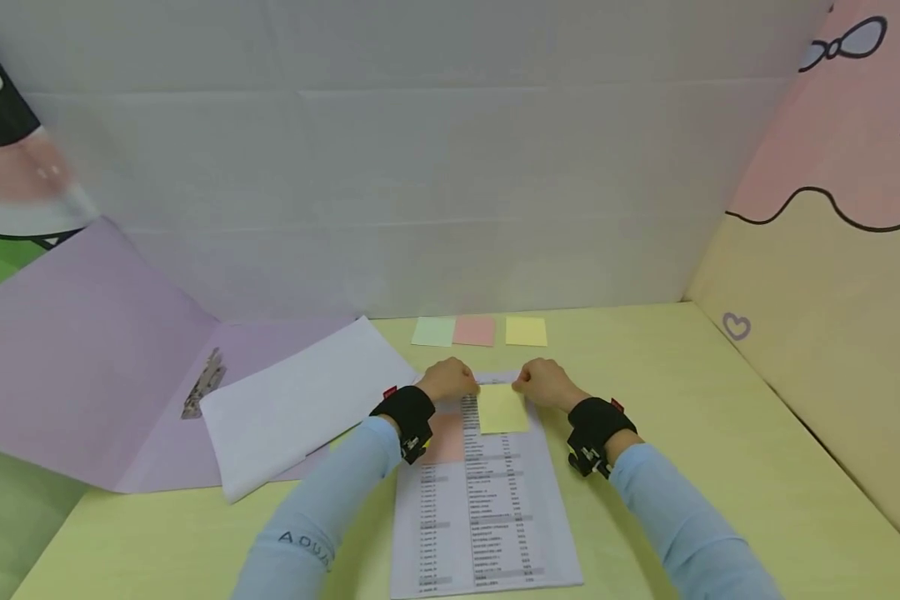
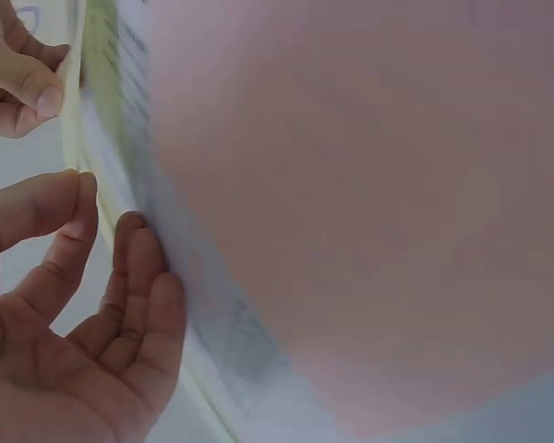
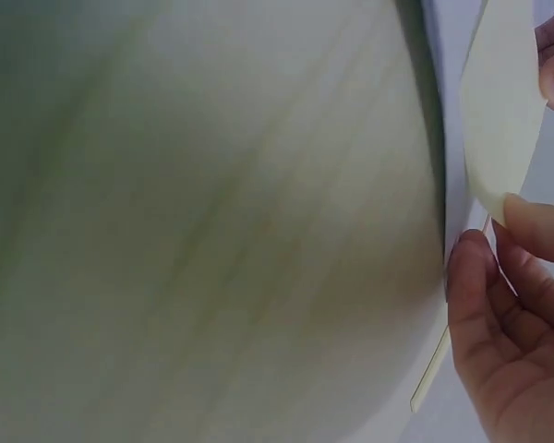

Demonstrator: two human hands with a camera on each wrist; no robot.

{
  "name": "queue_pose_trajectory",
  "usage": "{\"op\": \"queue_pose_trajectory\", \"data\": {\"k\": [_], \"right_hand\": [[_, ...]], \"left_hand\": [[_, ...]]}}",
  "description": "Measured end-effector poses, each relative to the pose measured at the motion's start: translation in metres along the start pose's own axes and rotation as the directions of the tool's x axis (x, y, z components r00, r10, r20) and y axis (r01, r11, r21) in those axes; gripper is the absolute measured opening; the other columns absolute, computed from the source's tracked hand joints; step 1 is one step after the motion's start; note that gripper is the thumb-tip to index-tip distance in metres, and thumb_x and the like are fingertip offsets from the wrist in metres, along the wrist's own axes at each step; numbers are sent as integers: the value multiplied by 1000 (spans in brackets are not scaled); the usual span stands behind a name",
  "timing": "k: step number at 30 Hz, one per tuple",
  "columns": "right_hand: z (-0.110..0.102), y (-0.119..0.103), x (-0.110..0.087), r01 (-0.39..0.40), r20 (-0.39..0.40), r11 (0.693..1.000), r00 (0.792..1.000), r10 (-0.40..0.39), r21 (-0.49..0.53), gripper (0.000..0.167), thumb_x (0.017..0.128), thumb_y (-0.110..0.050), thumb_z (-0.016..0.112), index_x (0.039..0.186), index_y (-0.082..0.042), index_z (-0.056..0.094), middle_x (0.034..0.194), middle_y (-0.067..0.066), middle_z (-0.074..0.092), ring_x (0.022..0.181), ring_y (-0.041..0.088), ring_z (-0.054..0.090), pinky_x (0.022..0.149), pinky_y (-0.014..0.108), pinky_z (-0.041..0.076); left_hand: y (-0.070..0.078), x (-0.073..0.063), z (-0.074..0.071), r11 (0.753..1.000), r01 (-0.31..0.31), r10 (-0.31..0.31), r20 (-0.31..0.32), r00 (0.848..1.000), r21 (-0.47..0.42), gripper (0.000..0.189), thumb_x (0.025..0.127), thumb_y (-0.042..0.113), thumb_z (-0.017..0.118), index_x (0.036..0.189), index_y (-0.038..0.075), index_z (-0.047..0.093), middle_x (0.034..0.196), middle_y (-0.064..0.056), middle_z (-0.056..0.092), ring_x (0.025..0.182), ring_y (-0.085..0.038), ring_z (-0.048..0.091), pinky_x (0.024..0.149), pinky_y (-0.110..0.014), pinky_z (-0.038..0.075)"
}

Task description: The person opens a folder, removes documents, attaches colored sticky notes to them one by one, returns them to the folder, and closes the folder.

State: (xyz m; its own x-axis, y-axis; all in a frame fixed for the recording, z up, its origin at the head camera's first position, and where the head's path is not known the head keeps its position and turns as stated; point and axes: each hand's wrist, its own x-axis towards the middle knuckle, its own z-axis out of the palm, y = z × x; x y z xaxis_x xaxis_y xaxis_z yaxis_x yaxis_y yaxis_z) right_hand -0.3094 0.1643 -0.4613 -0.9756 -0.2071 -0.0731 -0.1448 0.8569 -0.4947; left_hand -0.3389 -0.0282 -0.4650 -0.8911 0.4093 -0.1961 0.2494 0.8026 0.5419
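A yellow sticky note (image 1: 503, 410) is held by its two upper corners over a printed sheet (image 1: 487, 525). My left hand (image 1: 447, 380) pinches the left corner between thumb and index finger. At the right corner, my right hand (image 1: 546, 385) pinches the note the same way. In the right wrist view the note (image 3: 503, 101) stands slightly bowed between the hands, and the other fingers of my right hand (image 3: 517, 314) touch the paper's edge. A pink sticky note (image 1: 444, 439) lies on the sheet, left of the yellow one, partly hidden by my left wrist.
Green (image 1: 433, 331), pink (image 1: 474, 330) and yellow notes (image 1: 526, 331) lie along the table's back edge. To the left, an open purple folder (image 1: 67, 358) with a metal clip (image 1: 204, 383) has white paper (image 1: 307, 400) lying across it. A grey-white wall (image 1: 420, 167) rises behind the table.
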Motion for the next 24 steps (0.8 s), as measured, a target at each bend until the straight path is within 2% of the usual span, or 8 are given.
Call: {"op": "queue_pose_trajectory", "data": {"k": [3, 6, 10, 13, 19, 24], "right_hand": [[2, 1, 2, -17, 19, 1000, 1000, 17, 0, 17, 86, -15, 60, 75, -2, 64, 66, 3, 57, 53, 11, 43, 49, 21, 31], [3, 1, 6, -18, 36, 1000, 999, 19, -13, 18, 85, -15, 61, 73, -3, 64, 63, 1, 54, 52, 11, 42, 48, 21, 31], [2, 1, 10, -20, 54, 999, 998, 21, -30, 23, 85, -15, 61, 64, -6, 60, 55, -2, 46, 49, 10, 39, 47, 21, 28], [1, 0, 12, -30, 65, 999, 997, 31, -20, 27, 84, -15, 61, 59, -8, 55, 52, -4, 40, 48, 10, 36, 46, 21, 27], [2, -1, 14, -55, 80, 998, 995, 55, -11, 30, 84, -15, 61, 56, -11, 50, 52, -4, 39, 48, 11, 36, 47, 21, 27], [2, -1, 14, -62, 87, 998, 994, 63, -6, 28, 84, -16, 60, 58, -9, 53, 54, -3, 42, 49, 11, 37, 47, 22, 28]], "left_hand": [[-1, 1, 5, 1000, 27, -27, -18, 999, 11, 20, 82, 20, 61, 68, 7, 64, 64, 0, 52, 55, -14, 38, 50, -24, 28], [-1, 1, 8, 999, 32, -32, -46, 998, 6, 29, 81, 18, 62, 54, 10, 54, 53, 3, 41, 49, -12, 29, 47, -24, 24], [0, 2, 11, 999, 52, -51, -73, 996, 4, 36, 80, 18, 63, 49, 13, 45, 50, 3, 36, 47, -12, 27, 46, -24, 22], [-1, 4, 13, 997, 72, -71, -85, 994, 15, 33, 79, 18, 64, 51, 11, 50, 51, 3, 40, 48, -13, 30, 46, -24, 24], [-2, 7, 13, 997, 65, -62, -82, 995, 38, 33, 80, 19, 65, 51, 11, 50, 50, 3, 39, 47, -12, 29, 45, -23, 23], [1, 8, 12, 995, 85, -80, -86, 993, 47, 29, 80, 20, 67, 56, 8, 56, 53, 1, 44, 48, -12, 33, 46, -23, 25]]}}
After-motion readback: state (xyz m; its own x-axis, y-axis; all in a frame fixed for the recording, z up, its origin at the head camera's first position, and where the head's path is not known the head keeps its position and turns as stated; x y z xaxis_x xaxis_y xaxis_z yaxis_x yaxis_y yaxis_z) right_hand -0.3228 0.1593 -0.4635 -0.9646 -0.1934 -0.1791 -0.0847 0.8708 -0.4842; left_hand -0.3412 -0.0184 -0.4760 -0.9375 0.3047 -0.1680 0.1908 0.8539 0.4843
